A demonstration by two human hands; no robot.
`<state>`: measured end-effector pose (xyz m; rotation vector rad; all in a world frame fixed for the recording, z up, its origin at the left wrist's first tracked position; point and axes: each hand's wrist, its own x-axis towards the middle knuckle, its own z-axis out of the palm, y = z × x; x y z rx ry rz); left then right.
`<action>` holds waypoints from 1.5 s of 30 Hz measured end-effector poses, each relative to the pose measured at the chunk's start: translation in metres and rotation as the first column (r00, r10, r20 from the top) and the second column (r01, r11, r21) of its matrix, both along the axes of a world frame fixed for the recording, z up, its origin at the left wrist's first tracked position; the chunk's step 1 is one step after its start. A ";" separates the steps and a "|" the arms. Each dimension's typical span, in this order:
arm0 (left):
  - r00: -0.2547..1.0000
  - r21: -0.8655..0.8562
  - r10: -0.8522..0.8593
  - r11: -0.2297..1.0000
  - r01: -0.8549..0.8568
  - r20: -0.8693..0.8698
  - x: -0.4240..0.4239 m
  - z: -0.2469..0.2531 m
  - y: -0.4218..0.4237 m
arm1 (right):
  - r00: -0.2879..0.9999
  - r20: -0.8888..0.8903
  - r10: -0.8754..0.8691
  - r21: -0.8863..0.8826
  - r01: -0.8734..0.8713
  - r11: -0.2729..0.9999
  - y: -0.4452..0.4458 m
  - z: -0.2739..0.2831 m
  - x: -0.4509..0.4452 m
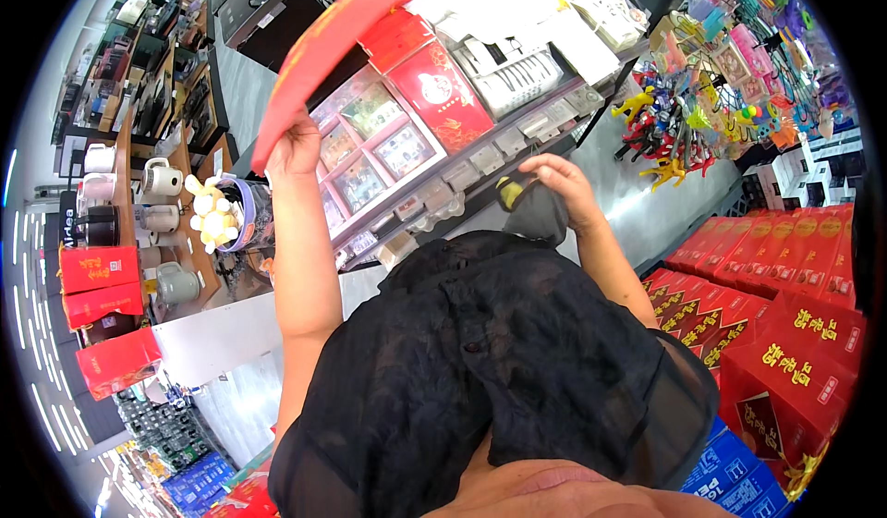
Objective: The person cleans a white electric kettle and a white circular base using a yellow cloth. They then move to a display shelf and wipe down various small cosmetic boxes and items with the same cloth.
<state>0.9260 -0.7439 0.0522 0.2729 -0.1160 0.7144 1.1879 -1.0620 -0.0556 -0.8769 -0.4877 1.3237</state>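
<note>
My left hand (296, 145) is raised at the left of the display counter. It grips the lower end of a long, flat red item (324, 47) with gold print, which is blurred and runs up out of view; whether it is a bag or a board I cannot tell. Lower, in front of the counter's price-tag rail (509, 141), my right hand (569, 189) holds a dark grey cloth (535, 214) with a yellow-green patch. Beyond my hands are a pink-divided display tray (371, 145) of small packets and a red gift box (439, 95).
A white plastic basket (516, 85) and white bags stand on the counter. Left, a plush toy (211, 213) hangs by a purple-rimmed bin, near shelves with electric kettles (163, 176). Right are hanging trinkets (745, 67) and stacked red cartons (783, 358).
</note>
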 end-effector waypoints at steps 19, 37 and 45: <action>0.957 0.401 0.150 0.915 -0.040 -0.247 0.195 0.051 -0.008 | 0.987 -0.020 -0.162 0.001 0.162 0.987 -0.041 -0.023 0.065; 0.804 0.287 0.224 0.956 -0.070 -0.551 0.227 0.012 -0.075 | 0.962 -0.034 -0.271 0.008 0.271 0.962 -0.054 -0.025 0.084; 0.741 0.258 0.251 0.960 -0.109 -0.623 0.245 0.017 -0.082 | 0.960 -0.071 -0.271 0.012 0.272 0.962 -0.057 -0.028 0.082</action>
